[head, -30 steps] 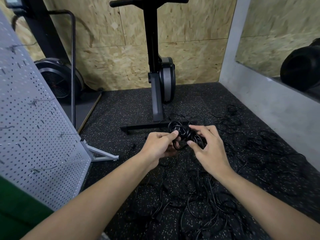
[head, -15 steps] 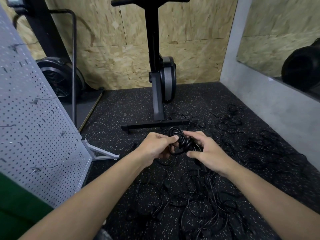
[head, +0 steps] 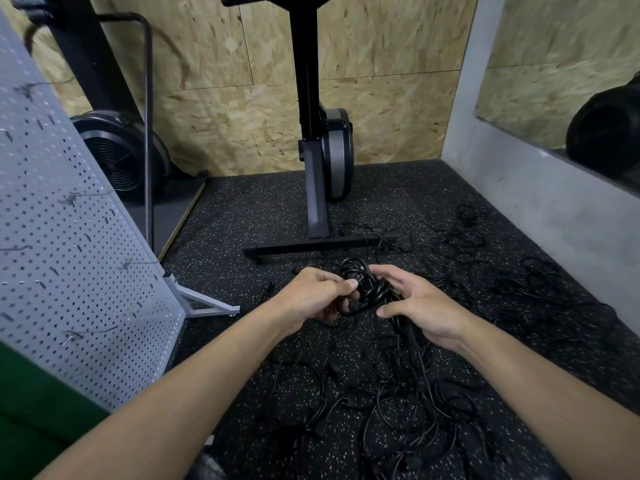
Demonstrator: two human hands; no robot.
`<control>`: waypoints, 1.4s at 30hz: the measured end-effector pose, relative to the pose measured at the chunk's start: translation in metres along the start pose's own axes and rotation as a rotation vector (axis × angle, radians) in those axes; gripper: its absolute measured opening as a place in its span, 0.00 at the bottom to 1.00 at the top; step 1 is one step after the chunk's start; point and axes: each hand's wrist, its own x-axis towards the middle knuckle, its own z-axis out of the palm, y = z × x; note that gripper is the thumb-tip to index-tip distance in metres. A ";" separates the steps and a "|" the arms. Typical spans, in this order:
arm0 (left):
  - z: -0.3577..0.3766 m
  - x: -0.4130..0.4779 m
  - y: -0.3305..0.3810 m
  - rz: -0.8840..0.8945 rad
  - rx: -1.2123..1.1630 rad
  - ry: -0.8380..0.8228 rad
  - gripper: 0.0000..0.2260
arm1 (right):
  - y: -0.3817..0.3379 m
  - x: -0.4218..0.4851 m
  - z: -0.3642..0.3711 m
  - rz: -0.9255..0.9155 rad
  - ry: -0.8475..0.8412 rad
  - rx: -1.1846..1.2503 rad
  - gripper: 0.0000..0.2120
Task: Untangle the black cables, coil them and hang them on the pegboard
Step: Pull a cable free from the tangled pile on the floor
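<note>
A small coil of black cable (head: 363,289) is held between both hands above the floor. My left hand (head: 311,296) pinches the coil from the left with thumb and fingers. My right hand (head: 419,306) curls round its right side, and a strand trails down from there into the tangle of black cables (head: 408,403) on the speckled floor. More loose cables (head: 485,258) lie spread to the right. The white pegboard (head: 69,237) stands at the left, leaning, with several wire hooks and nothing hanging on them.
An exercise machine's black upright and floor bar (head: 318,244) stand just beyond my hands. A fan-wheel machine (head: 117,157) sits behind the pegboard. The pegboard's white foot (head: 204,303) juts onto the floor. A grey wall (head: 554,202) runs along the right.
Both hands have dropped slightly and drawn closer round the coil. My right hand has shifted lower along the coil's right side.
</note>
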 end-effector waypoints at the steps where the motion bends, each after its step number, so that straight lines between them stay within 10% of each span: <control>1: 0.000 0.000 0.001 -0.004 -0.011 0.003 0.10 | 0.000 0.000 0.000 -0.013 0.009 0.016 0.34; 35: -0.011 -0.003 -0.002 0.075 0.125 -0.064 0.13 | -0.002 -0.002 -0.002 0.032 -0.020 0.076 0.34; 42: -0.005 0.005 -0.011 0.121 0.300 0.137 0.18 | -0.006 -0.003 0.003 -0.065 -0.028 -0.178 0.37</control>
